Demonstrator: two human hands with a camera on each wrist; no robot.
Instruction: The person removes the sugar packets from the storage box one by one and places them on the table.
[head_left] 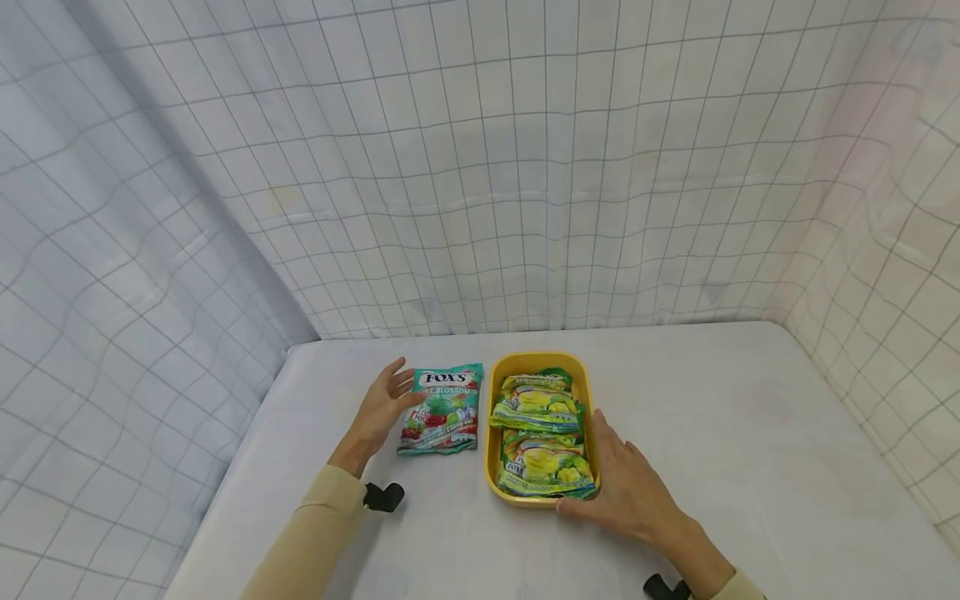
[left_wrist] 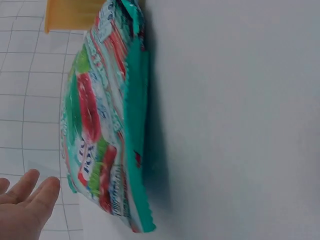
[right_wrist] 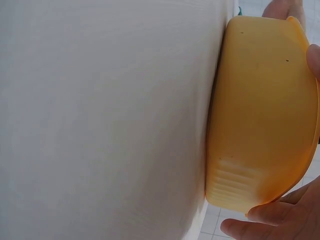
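Observation:
A teal bag of Fox's candy [head_left: 441, 417] lies flat on the white table. My left hand [head_left: 382, 411] is at its left side, the thumb reaching over the bag's edge in the head view; in the left wrist view, the visible fingertips [left_wrist: 42, 192] are apart from the bag [left_wrist: 100, 115]. To the right stands a yellow plastic basket [head_left: 489, 467] holding green and yellow Fox's candy bags [head_left: 542, 462]. My right hand [head_left: 633, 487] spans its near right corner with spread fingers; in the right wrist view, fingers and thumb touch the rim of the basket [right_wrist: 260, 110].
White cloth with a dark grid [head_left: 525, 208] hangs behind the table and on both sides. The white tabletop [head_left: 712, 417] stretches out to the right of the basket. A black strap piece [head_left: 384, 497] sits at my left wrist.

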